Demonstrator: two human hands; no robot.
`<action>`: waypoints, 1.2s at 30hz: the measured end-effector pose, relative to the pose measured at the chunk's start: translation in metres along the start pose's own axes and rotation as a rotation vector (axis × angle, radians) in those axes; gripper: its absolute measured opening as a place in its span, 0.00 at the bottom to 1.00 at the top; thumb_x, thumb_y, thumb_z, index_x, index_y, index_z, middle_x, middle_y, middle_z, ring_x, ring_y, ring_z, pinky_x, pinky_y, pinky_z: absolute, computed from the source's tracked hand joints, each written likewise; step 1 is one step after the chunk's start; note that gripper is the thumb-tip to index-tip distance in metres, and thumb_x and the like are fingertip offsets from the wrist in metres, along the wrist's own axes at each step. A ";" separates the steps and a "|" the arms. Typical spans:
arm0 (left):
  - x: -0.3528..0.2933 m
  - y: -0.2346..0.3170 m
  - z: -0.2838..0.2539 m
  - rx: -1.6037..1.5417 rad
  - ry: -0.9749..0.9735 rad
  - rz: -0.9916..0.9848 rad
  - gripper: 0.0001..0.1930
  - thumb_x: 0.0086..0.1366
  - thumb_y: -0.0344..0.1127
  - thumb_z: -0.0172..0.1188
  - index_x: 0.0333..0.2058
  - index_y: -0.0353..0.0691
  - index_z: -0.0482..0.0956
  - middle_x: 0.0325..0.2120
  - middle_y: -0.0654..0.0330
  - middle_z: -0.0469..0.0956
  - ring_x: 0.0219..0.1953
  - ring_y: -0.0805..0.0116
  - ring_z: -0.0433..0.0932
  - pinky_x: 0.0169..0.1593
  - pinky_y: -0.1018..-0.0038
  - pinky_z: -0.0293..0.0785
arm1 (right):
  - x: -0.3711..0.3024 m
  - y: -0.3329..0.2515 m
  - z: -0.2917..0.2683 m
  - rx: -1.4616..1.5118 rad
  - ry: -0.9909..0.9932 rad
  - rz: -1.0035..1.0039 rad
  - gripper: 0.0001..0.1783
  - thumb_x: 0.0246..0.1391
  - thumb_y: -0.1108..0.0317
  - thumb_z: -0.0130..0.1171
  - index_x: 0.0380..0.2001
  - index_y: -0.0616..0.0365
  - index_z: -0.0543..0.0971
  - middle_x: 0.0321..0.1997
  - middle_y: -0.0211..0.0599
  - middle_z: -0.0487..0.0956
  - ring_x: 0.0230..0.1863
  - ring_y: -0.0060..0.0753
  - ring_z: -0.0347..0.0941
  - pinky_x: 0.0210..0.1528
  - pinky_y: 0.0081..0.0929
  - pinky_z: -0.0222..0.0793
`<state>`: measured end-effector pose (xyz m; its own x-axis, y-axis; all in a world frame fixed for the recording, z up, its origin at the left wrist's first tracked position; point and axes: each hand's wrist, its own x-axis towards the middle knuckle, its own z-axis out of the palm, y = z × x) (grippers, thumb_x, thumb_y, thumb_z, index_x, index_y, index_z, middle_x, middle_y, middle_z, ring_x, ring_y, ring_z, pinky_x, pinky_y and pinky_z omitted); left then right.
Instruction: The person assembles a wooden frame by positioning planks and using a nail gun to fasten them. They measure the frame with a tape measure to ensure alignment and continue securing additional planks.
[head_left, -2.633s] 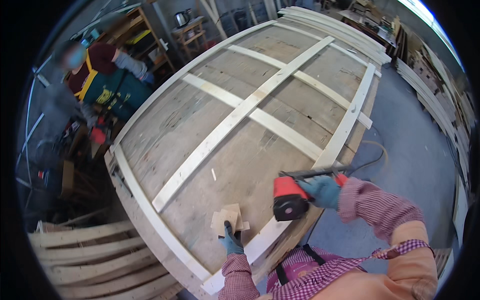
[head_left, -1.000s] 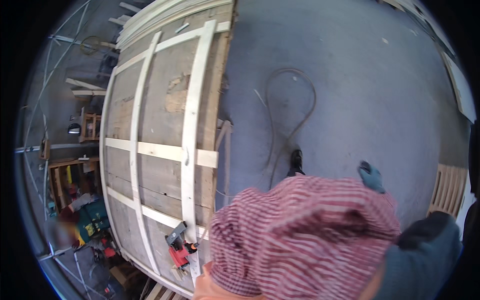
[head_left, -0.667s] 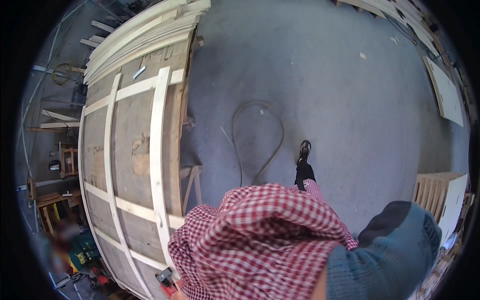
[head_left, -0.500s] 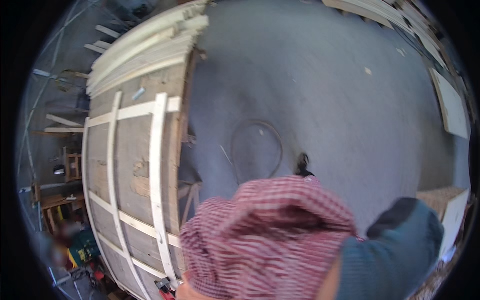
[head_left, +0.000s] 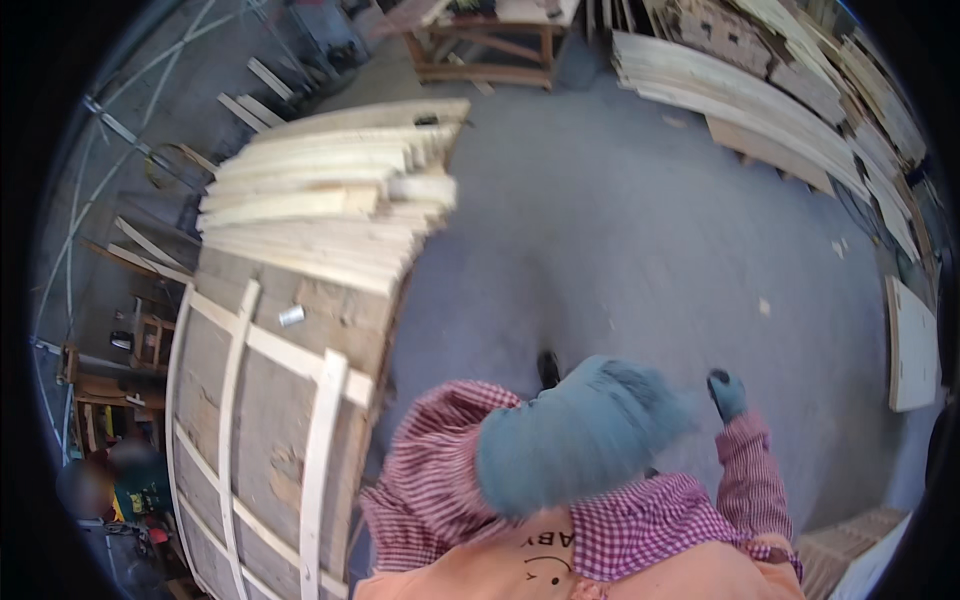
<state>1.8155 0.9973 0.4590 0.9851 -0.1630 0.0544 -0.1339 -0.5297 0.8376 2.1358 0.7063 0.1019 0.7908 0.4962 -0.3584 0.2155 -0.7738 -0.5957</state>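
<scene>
Both my hands wear blue-green knit gloves, and checked red-and-white sleeves cover my arms. My left hand [head_left: 590, 435] is held across the front of my body, large and close, pointing right. Motion smears its fingers, so I cannot tell what shape they make. My right hand [head_left: 728, 397] is away from my body on the right, above the floor. Its dark-tipped fingers look curled in, and no object shows in them. Neither hand touches the wooden frame [head_left: 322, 440] on the left, made of pale slats laid over a worn tabletop [head_left: 272, 390].
Pale planks [head_left: 320, 205] are stacked at the table's far end, near a small white cylinder [head_left: 291, 316]. A brown workbench [head_left: 485, 72] stands far ahead. Long timber stacks [head_left: 740, 100] line the far right, and a white panel [head_left: 910, 345] stands at the right. A blurred person [head_left: 140, 490] is lower left.
My view has tilted up, bringing the far workbench and timber into sight. The left hand now shows in front of my body; the right hand has moved away, farther forward.
</scene>
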 end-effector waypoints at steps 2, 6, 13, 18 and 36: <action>0.003 -0.085 -0.018 0.198 0.233 -0.099 0.09 0.53 0.35 0.58 0.33 0.41 0.74 0.28 0.53 0.77 0.34 0.52 0.77 0.39 0.65 0.73 | 0.042 0.021 0.013 0.075 0.072 -0.083 0.17 0.48 0.59 0.57 0.32 0.63 0.79 0.21 0.40 0.78 0.25 0.33 0.75 0.30 0.31 0.70; -0.009 -0.211 -0.064 0.146 0.337 -0.394 0.17 0.55 0.32 0.58 0.45 0.39 0.74 0.32 0.52 0.79 0.36 0.54 0.79 0.40 0.66 0.74 | 0.060 0.022 0.018 0.530 -0.304 0.552 0.10 0.55 0.61 0.51 0.22 0.49 0.72 0.15 0.29 0.70 0.11 0.28 0.65 0.11 0.26 0.57; 0.007 -0.357 -0.156 -0.152 0.382 -0.745 0.24 0.57 0.43 0.58 0.52 0.44 0.70 0.41 0.51 0.78 0.44 0.52 0.77 0.46 0.64 0.73 | 0.135 -0.003 0.015 0.439 -0.299 1.011 0.07 0.54 0.59 0.54 0.28 0.47 0.74 0.17 0.34 0.72 0.14 0.33 0.68 0.13 0.32 0.61; 0.041 -0.452 -0.210 -0.047 0.606 -0.825 0.28 0.56 0.44 0.61 0.54 0.40 0.67 0.42 0.49 0.77 0.44 0.52 0.77 0.47 0.64 0.73 | 0.290 -0.065 0.011 0.400 -0.332 1.018 0.09 0.56 0.57 0.51 0.27 0.47 0.74 0.17 0.33 0.72 0.15 0.33 0.68 0.14 0.33 0.61; 0.041 -0.770 -0.482 0.490 0.838 -1.672 0.40 0.46 0.44 0.66 0.59 0.44 0.62 0.52 0.47 0.64 0.55 0.49 0.62 0.59 0.49 0.52 | 0.644 -0.634 0.087 0.331 -0.702 -0.130 0.17 0.57 0.74 0.51 0.51 0.64 0.74 0.36 0.33 0.78 0.33 0.23 0.72 0.34 0.22 0.68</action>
<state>2.0109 1.7997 0.0780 -0.0997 0.9775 -0.1859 0.9857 0.1225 0.1154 2.4587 1.5509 0.1864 0.1998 0.7926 -0.5760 0.0126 -0.5899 -0.8074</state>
